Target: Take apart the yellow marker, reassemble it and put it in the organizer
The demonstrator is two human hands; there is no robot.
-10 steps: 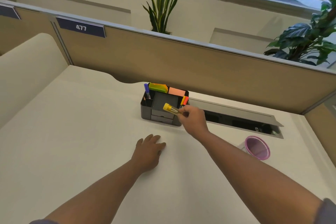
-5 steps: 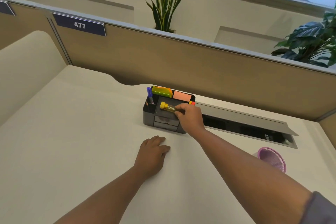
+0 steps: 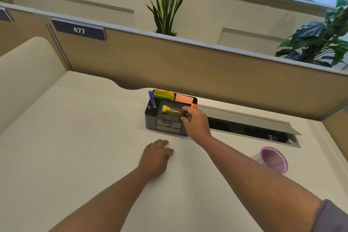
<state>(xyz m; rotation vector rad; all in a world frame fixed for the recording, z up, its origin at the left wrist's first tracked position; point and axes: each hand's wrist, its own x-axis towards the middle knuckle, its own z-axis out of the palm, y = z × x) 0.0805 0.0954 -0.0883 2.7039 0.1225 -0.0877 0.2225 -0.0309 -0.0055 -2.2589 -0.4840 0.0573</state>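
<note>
Yellow marker [image 3: 170, 110] lies across the organizer's [image 3: 166, 128] open middle tray, centre frame, its dark end pinched between the right hand's [image 3: 195, 121] thumb and fingertips [image 3: 185, 109]. Left hand [image 3: 155, 157] rests flat on the white desk [image 3: 75, 147], fingers together, holding nothing. Upper left, a blue plate [image 3: 79, 29] on the tan partition [image 3: 207, 66] reads "477".
</note>
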